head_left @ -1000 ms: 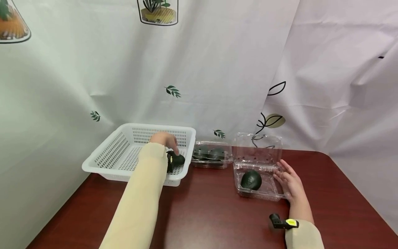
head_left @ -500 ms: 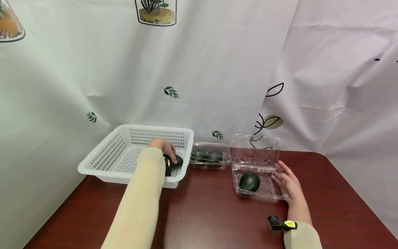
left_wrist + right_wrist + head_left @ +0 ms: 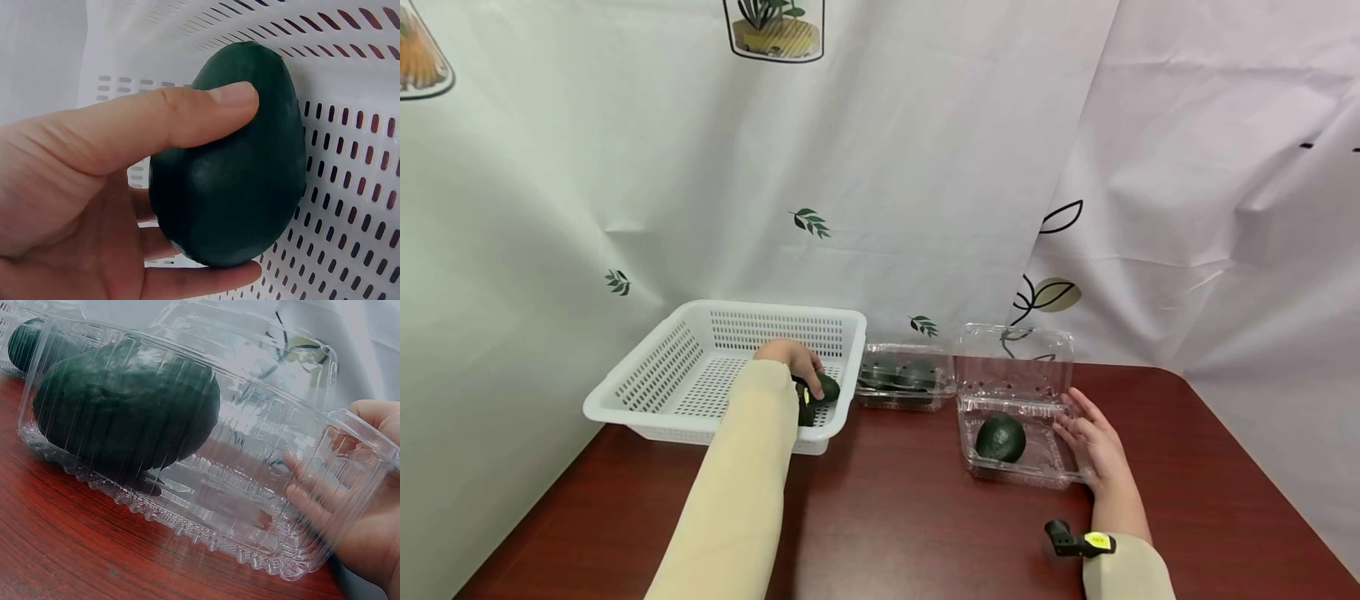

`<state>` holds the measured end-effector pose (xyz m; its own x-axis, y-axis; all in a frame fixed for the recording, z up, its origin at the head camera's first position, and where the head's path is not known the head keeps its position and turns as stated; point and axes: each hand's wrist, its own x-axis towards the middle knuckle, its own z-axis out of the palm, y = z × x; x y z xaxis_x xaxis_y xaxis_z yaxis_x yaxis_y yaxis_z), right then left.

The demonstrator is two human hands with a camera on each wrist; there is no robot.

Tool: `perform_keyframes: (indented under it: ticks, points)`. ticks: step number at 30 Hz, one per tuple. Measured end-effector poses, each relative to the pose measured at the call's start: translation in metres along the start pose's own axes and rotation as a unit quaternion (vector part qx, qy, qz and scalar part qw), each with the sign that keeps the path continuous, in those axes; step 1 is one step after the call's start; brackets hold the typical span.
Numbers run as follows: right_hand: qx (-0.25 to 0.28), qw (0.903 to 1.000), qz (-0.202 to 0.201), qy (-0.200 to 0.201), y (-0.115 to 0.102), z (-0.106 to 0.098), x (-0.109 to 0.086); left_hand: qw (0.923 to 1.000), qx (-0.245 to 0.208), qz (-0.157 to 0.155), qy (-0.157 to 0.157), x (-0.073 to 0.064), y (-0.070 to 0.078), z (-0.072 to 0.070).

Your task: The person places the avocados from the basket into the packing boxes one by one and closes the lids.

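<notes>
In the white basket's [image 3: 647, 421] right part, my left hand [image 3: 801, 367] grips a dark green avocado [image 3: 237, 181]. The thumb [image 3: 206, 109] lies across its top face and the fingers are behind and under it. Right of the basket stands a clear plastic clamshell box [image 3: 1052, 454], its lid [image 3: 1018, 358] raised at the back. One avocado [image 3: 1001, 437] lies in the left half of that box; its right half shows bare plastic. My right hand [image 3: 1097, 446] holds the box's right end, fingers over the side wall, some seen through the plastic [image 3: 312, 494].
A second clear box [image 3: 936, 392] with a lowered lid and dark green avocados [image 3: 916, 375] inside stands between basket and raised-lid box. Behind all of it hangs a pale printed cloth [image 3: 910, 167]. The red-brown table [image 3: 880, 517] reaches toward me.
My left hand has lowered onto the avocado in the basket and taken hold of it. The right hand stays at the box's end. The head view has shifted slightly.
</notes>
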<state>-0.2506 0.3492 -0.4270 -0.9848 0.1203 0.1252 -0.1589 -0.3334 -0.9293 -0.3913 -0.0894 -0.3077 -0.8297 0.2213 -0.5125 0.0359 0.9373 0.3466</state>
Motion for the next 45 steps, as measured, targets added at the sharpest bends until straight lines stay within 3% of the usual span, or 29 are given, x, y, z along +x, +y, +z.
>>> perform_keyframes:
  ticks: [12,20,32,36,45]
  points:
    - [-0.005,1.0000,0.002,0.003,-0.001,0.002,0.000,0.9995,0.022,0.016,0.017,0.002,-0.005,-0.007]
    - [-0.002,1.0000,0.007,0.005,-0.001,0.001,0.000,0.9974,0.021,0.057,0.039,-0.006,0.006,-0.020]
    - [-0.007,0.9999,0.007,0.010,-0.002,0.001,0.000,0.9906,0.053,0.085,0.094,-0.011,0.022,-0.034]
    - [-0.007,0.9999,0.007,0.012,-0.002,0.001,0.001,0.9906,0.021,0.098,0.092,-0.015,0.030,-0.037]
    - [0.000,1.0000,0.005,0.009,-0.002,0.001,0.000,0.9915,-0.036,0.096,0.081,-0.029,0.045,-0.042]
